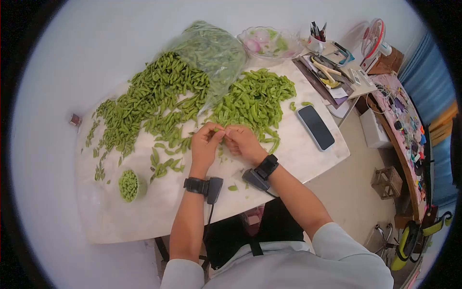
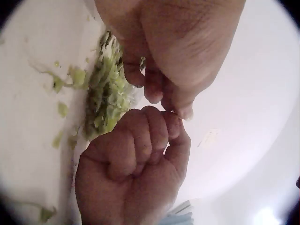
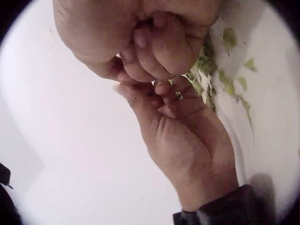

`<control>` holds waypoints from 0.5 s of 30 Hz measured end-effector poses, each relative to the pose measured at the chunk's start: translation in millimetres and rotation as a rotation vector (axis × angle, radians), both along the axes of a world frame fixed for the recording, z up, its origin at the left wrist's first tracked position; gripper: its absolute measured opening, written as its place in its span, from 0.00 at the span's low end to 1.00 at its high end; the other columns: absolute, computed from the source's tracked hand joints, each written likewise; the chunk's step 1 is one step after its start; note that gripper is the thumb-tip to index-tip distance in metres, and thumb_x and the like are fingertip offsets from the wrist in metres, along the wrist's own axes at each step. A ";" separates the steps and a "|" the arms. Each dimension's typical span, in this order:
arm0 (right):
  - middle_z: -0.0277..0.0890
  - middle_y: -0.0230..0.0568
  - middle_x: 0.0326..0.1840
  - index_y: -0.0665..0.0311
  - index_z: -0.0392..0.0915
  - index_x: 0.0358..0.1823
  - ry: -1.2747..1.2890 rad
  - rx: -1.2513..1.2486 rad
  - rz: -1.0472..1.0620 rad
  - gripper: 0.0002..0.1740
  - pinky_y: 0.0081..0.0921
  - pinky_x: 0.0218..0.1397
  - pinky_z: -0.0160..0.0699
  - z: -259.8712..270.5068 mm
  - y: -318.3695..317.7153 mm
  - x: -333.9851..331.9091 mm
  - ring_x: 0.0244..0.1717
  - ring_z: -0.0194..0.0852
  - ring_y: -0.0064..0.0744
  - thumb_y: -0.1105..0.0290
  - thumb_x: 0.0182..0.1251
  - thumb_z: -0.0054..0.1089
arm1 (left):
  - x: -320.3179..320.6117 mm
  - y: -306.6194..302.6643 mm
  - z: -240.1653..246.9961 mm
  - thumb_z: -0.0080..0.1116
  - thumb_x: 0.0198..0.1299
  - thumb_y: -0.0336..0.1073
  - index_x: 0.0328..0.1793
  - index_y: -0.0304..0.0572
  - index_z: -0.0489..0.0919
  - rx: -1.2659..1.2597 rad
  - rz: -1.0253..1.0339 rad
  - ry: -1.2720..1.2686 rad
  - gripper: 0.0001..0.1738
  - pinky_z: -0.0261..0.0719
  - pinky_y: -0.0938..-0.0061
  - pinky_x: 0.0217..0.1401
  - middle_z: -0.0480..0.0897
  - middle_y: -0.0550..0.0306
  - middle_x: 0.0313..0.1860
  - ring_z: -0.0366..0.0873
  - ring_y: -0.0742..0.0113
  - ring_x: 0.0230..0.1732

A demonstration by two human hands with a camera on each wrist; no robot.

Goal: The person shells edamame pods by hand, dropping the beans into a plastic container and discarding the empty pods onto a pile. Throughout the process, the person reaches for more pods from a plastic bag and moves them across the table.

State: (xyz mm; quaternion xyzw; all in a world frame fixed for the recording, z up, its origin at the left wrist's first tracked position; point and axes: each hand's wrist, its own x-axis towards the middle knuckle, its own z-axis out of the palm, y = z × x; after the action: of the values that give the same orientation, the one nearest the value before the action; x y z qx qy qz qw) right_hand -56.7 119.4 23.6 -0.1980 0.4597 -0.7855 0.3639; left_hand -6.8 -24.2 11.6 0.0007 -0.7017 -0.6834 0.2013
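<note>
Above the table, the left hand point(image 1: 204, 144) and right hand point(image 1: 244, 143) meet at their fingertips. Between them shows a bit of green pod point(image 1: 218, 129), pinched by thumbs and forefingers and mostly covered. In the left wrist view the left hand point(image 2: 176, 42) is above, its thumb tip against the curled right hand point(image 2: 136, 164). The right wrist view has the right hand point(image 3: 136, 37) over the left hand point(image 3: 183, 136), its other fingers folded into the palm. Just beyond the hands lies a heap of bright green pods point(image 1: 255, 103).
A larger pod heap point(image 1: 127, 113) and a clear plastic bag point(image 1: 211, 53) lie at the back left. A cup of beans point(image 1: 129, 185) stands front left, loose pods point(image 1: 166, 166) nearer. On the right is a phone point(image 1: 315, 127); behind, a glass bowl point(image 1: 269, 43).
</note>
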 end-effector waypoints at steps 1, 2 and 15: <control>0.54 0.22 0.16 0.57 0.63 0.23 -0.084 -0.051 0.050 0.15 0.16 0.16 0.44 0.9 0.7 -0.6 0.14 0.44 0.14 0.64 0.70 0.46 | 0.6 1.0 1.8 0.59 0.60 0.28 0.38 0.36 0.78 -0.016 0.008 0.007 0.03 0.67 0.84 0.33 0.74 0.66 0.28 0.69 0.80 0.29; 0.51 0.21 0.16 0.57 0.61 0.23 -0.131 -0.084 0.063 0.15 0.16 0.15 0.42 2.0 1.8 -0.1 0.14 0.42 0.13 0.64 0.71 0.45 | -0.3 3.7 3.0 0.59 0.59 0.27 0.38 0.35 0.78 -0.001 0.005 0.037 0.03 0.68 0.84 0.33 0.75 0.65 0.29 0.70 0.79 0.29; 0.46 0.18 0.16 0.55 0.60 0.25 -0.401 -0.258 0.253 0.16 0.12 0.14 0.39 -10.0 10.7 -2.0 0.14 0.39 0.11 0.61 0.73 0.43 | 5.9 18.0 6.1 0.62 0.52 0.22 0.36 0.34 0.79 -0.238 0.120 0.307 0.05 0.71 0.80 0.34 0.78 0.57 0.34 0.72 0.72 0.31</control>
State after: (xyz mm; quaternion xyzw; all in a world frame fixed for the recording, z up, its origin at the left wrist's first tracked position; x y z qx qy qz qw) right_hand -58.7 130.1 13.6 -0.1393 0.2461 -0.8094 0.5148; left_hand -0.8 -6.2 17.7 -0.0853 -0.7372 -0.5746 0.3450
